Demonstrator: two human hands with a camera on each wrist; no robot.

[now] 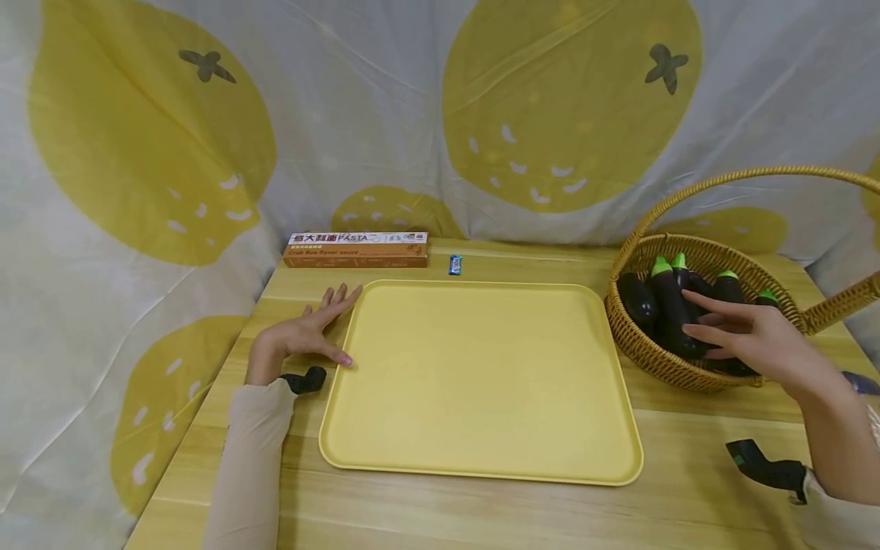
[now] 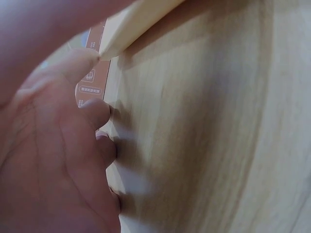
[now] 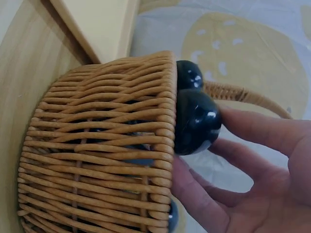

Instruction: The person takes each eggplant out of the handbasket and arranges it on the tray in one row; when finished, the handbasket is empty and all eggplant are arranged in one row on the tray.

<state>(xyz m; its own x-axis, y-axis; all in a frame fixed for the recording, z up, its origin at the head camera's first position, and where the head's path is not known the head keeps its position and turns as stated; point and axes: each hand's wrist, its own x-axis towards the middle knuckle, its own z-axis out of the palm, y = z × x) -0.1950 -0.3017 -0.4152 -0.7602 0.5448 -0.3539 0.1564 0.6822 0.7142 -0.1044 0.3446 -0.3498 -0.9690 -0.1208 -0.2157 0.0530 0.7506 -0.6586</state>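
Observation:
A yellow rectangular tray lies flat in the middle. My left hand rests at its left edge with fingers spread, the thumb and index fingertips touching the rim; its other fingertips press on the table in the left wrist view. At the right, a wicker basket holds several dark eggplants with green stem ends. My right hand reaches over the basket, its loosely bent fingers touching one eggplant, whose rounded end rises above the rim. The fingers do not wrap that eggplant; the lower fingertips are hidden behind the rim.
Behind the tray lie a brown and white pasta box and a small blue packet. The basket's tall handle arches over it. A lemon-print curtain hangs behind the wooden table.

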